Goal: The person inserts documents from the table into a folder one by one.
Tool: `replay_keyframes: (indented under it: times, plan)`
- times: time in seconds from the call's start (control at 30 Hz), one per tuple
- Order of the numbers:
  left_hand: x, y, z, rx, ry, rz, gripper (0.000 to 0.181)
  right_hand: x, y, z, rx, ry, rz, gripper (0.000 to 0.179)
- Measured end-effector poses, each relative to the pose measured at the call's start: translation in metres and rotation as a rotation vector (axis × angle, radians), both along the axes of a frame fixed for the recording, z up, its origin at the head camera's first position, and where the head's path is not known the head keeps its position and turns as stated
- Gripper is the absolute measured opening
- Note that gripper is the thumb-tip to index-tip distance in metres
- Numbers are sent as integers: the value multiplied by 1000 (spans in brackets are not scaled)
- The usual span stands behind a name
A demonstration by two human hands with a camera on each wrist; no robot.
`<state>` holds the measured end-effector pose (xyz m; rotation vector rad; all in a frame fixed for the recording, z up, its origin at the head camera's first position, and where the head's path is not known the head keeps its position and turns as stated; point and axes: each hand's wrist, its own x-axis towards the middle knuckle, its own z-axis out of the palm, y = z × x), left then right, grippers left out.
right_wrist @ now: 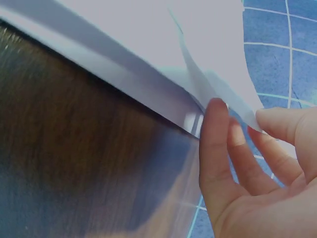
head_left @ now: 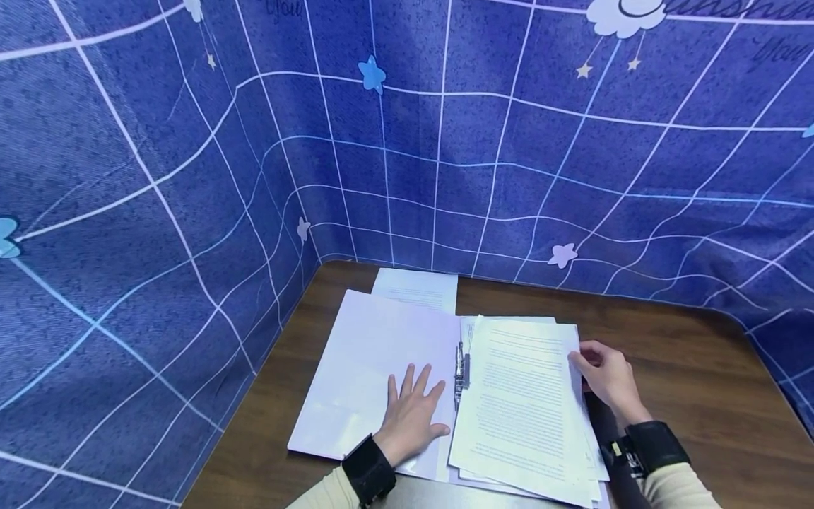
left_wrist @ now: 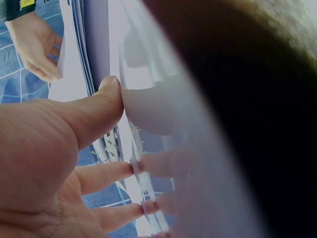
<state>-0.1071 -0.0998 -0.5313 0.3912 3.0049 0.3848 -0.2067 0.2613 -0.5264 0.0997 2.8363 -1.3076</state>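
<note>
A pale lavender clip folder (head_left: 369,353) lies spread on the table. Along its spine runs a metal clip (head_left: 459,382). Loosely stacked printed sheets (head_left: 524,403) cover the folder's right side, their edges uneven. My left hand (head_left: 412,418) rests on the left cover with its fingers spread; in the left wrist view the fingertips touch the cover's glossy surface, which mirrors them. At the right edge of the sheets, my right hand (head_left: 609,378) pinches paper between thumb and fingers. The right wrist view shows the gripped sheet (right_wrist: 233,106) lifted and bent at its edge.
Another printed paper (head_left: 416,286) sticks out from behind the folder's left cover. The brown wooden table (head_left: 712,396) extends to the right of the folder. A blue gridded cloth (head_left: 407,177) with stars and clouds hangs behind and to the left.
</note>
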Motion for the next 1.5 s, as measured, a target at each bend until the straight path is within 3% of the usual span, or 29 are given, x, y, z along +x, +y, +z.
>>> replay_keyframes:
  times: [0.27,0.57,0.9,1.33,1.5]
  plan:
    - [0,0,2,-6,7,-3,77,2,0,3,43,-73,-16,41]
    - [-1,0,1,-13,20,-2,77,5,-1,6,-7,-189,-11,46]
    - [-1,1,3,0,10,4,77,5,1,5,26,-161,-41,41]
    - [0,1,1,-14,9,4,76,14,3,-1,-19,-180,-37,38]
    - [0,1,1,-8,1,2,76,14,5,1,27,-170,-22,37]
